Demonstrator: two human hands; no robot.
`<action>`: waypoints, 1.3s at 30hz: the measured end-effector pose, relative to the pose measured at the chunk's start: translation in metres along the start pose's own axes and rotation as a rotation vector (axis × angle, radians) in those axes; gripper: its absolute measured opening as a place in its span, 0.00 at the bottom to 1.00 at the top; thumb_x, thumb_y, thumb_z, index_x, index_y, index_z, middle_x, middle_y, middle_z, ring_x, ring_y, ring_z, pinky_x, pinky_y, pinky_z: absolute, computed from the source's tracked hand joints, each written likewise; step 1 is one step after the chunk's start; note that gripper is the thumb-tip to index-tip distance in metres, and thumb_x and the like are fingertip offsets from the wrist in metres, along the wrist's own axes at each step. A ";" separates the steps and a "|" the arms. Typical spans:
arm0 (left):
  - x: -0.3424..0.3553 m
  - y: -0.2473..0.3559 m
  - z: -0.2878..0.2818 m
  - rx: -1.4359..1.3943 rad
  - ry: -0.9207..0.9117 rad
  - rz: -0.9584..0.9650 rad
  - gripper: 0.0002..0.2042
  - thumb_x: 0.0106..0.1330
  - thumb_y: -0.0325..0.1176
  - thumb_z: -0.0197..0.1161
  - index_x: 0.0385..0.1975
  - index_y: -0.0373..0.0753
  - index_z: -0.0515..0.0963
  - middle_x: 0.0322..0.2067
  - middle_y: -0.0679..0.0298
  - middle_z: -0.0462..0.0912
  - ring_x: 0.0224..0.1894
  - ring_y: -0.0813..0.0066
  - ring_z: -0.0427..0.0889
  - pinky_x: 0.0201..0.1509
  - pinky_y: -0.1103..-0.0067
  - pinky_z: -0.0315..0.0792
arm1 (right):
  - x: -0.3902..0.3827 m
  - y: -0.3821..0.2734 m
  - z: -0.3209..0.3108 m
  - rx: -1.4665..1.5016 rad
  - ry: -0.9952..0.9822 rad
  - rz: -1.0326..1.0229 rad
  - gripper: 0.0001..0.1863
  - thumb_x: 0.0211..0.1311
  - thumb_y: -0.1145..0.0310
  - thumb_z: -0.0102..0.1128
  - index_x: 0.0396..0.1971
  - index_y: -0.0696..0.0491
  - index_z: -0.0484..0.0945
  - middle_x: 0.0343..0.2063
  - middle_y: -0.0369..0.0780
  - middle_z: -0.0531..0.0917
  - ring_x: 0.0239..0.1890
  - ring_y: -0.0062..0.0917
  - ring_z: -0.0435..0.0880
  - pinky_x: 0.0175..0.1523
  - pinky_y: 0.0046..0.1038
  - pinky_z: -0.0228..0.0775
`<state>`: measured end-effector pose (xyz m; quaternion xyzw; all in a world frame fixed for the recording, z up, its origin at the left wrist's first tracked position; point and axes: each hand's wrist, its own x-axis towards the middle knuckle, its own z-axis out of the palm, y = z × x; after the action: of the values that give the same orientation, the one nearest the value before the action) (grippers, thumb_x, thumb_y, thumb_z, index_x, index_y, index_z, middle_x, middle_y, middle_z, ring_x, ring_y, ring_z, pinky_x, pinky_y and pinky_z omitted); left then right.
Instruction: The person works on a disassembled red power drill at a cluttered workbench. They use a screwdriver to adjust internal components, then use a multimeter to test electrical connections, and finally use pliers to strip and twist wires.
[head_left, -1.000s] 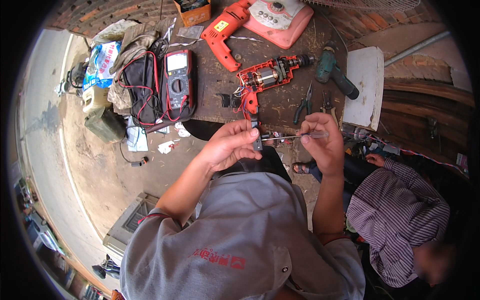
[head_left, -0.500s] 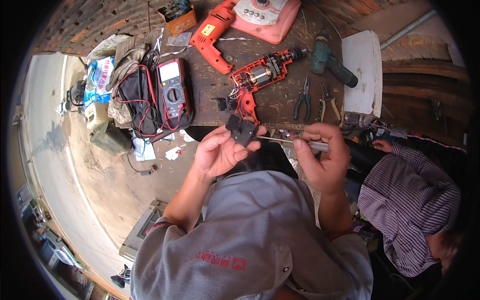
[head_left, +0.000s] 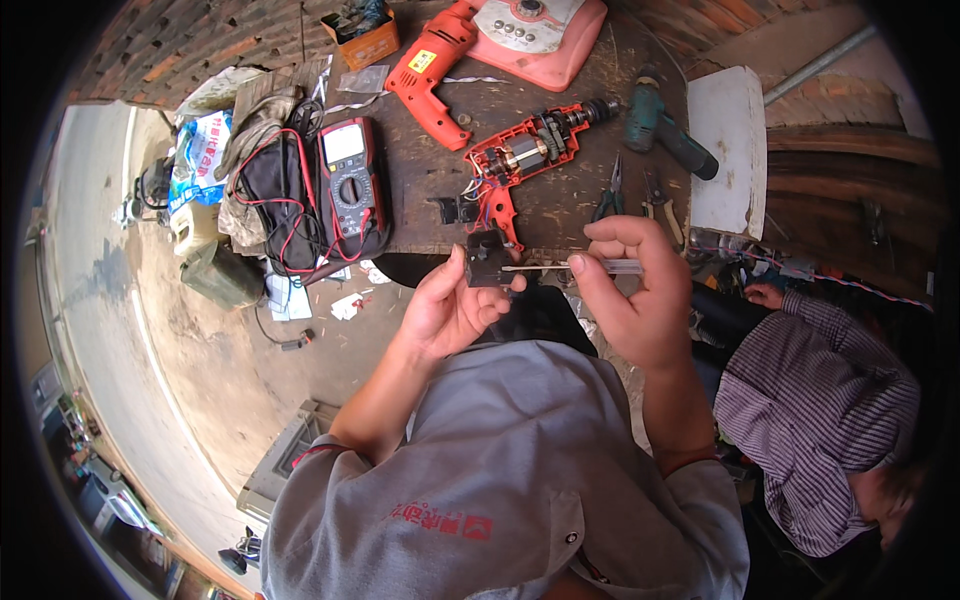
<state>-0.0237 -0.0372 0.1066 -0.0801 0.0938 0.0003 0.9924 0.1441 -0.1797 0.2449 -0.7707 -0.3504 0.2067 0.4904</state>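
Observation:
My left hand grips a black boxy switch part near the bench's front edge. My right hand holds a screwdriver with a clear handle, its thin shaft running left to the black part. Just beyond lies an opened red drill with motor, gears and wires showing, a black piece beside it. To the right lie green-handled pliers and a second pair, partly behind my fingers.
The bench also holds a red housing, multimeter, teal cordless drill, pink-based appliance, orange box and white board. Bags crowd the left. A person in striped shirt is at lower right.
My left hand has turned the black part over and tilted it, now bringing it more level. My right hand, with the screwdriver, has shifted slightly. The view has drifted a little.

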 end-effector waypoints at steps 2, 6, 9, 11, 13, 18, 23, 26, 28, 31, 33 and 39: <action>0.001 0.000 0.006 0.112 0.051 0.033 0.30 0.81 0.51 0.45 0.69 0.30 0.63 0.58 0.44 0.77 0.50 0.57 0.86 0.49 0.70 0.85 | -0.001 -0.001 0.000 0.002 -0.011 -0.003 0.14 0.62 0.80 0.67 0.46 0.60 0.76 0.31 0.39 0.86 0.32 0.14 0.83 0.37 0.19 0.74; 0.001 0.001 0.010 0.225 0.030 0.053 0.30 0.81 0.51 0.46 0.69 0.29 0.63 0.57 0.50 0.78 0.49 0.58 0.85 0.50 0.70 0.83 | 0.001 -0.001 -0.001 0.000 -0.038 -0.050 0.13 0.62 0.81 0.67 0.45 0.60 0.77 0.29 0.37 0.86 0.31 0.13 0.82 0.36 0.19 0.73; 0.001 0.003 0.007 0.246 0.019 0.044 0.30 0.81 0.51 0.46 0.68 0.29 0.63 0.57 0.48 0.78 0.48 0.59 0.85 0.49 0.71 0.83 | 0.005 -0.005 -0.003 -0.017 -0.052 -0.086 0.13 0.61 0.81 0.67 0.44 0.59 0.77 0.28 0.36 0.85 0.30 0.13 0.81 0.36 0.19 0.73; 0.002 0.001 0.013 0.259 0.087 0.066 0.30 0.81 0.51 0.45 0.68 0.29 0.63 0.55 0.46 0.79 0.47 0.60 0.86 0.49 0.71 0.82 | 0.007 -0.005 -0.005 -0.030 -0.062 -0.116 0.12 0.61 0.82 0.67 0.43 0.60 0.78 0.27 0.36 0.85 0.29 0.12 0.81 0.35 0.19 0.72; 0.002 0.002 0.012 0.311 0.065 0.047 0.30 0.81 0.51 0.46 0.68 0.29 0.64 0.53 0.44 0.80 0.45 0.61 0.86 0.49 0.72 0.82 | 0.008 -0.006 -0.006 -0.058 -0.060 -0.138 0.11 0.60 0.82 0.67 0.42 0.60 0.78 0.26 0.35 0.84 0.28 0.12 0.80 0.34 0.19 0.72; 0.003 0.002 0.010 0.373 0.044 0.062 0.30 0.81 0.49 0.47 0.68 0.27 0.64 0.52 0.42 0.81 0.46 0.61 0.87 0.51 0.72 0.83 | 0.012 -0.013 -0.009 -0.095 -0.096 -0.130 0.10 0.60 0.79 0.68 0.41 0.59 0.80 0.26 0.42 0.85 0.29 0.25 0.88 0.33 0.26 0.77; 0.002 0.002 0.004 0.458 0.032 0.083 0.30 0.80 0.47 0.52 0.69 0.27 0.63 0.53 0.43 0.81 0.49 0.59 0.87 0.55 0.71 0.83 | 0.016 -0.019 -0.011 -0.189 -0.148 -0.163 0.08 0.60 0.80 0.69 0.38 0.60 0.81 0.25 0.42 0.86 0.27 0.21 0.88 0.32 0.24 0.77; 0.003 -0.001 0.006 0.481 0.059 0.117 0.29 0.79 0.46 0.53 0.68 0.27 0.64 0.53 0.45 0.81 0.49 0.59 0.87 0.56 0.71 0.83 | 0.014 -0.020 -0.009 -0.203 -0.130 -0.213 0.07 0.61 0.76 0.67 0.37 0.57 0.79 0.25 0.45 0.83 0.27 0.40 0.85 0.30 0.37 0.74; 0.003 -0.003 0.009 0.480 0.056 0.131 0.29 0.79 0.46 0.53 0.68 0.27 0.64 0.54 0.45 0.80 0.49 0.59 0.87 0.56 0.71 0.83 | 0.012 -0.020 -0.007 -0.212 -0.116 -0.217 0.07 0.60 0.76 0.67 0.36 0.57 0.79 0.25 0.45 0.83 0.27 0.41 0.85 0.30 0.38 0.74; 0.003 -0.003 0.007 0.493 0.053 0.142 0.29 0.79 0.46 0.53 0.68 0.27 0.64 0.55 0.46 0.80 0.50 0.59 0.87 0.56 0.71 0.83 | 0.012 -0.021 -0.007 -0.238 -0.110 -0.238 0.06 0.61 0.75 0.67 0.36 0.56 0.79 0.25 0.45 0.83 0.27 0.42 0.85 0.31 0.38 0.74; 0.002 -0.002 0.004 0.499 0.051 0.144 0.28 0.80 0.46 0.52 0.68 0.27 0.65 0.55 0.45 0.81 0.50 0.59 0.87 0.56 0.71 0.83 | 0.014 -0.021 -0.009 -0.268 -0.138 -0.256 0.05 0.63 0.75 0.67 0.36 0.57 0.80 0.24 0.44 0.83 0.26 0.38 0.85 0.30 0.35 0.74; 0.002 -0.001 0.002 0.532 0.054 0.123 0.27 0.80 0.47 0.50 0.65 0.27 0.67 0.52 0.42 0.82 0.50 0.60 0.87 0.55 0.72 0.84 | 0.027 -0.012 -0.013 -0.226 -0.227 -0.228 0.06 0.66 0.75 0.63 0.41 0.58 0.81 0.23 0.44 0.83 0.24 0.36 0.85 0.30 0.33 0.73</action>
<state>-0.0217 -0.0374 0.1087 0.1891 0.1219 0.0339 0.9738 0.1669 -0.1642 0.2618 -0.7480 -0.5093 0.1949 0.3784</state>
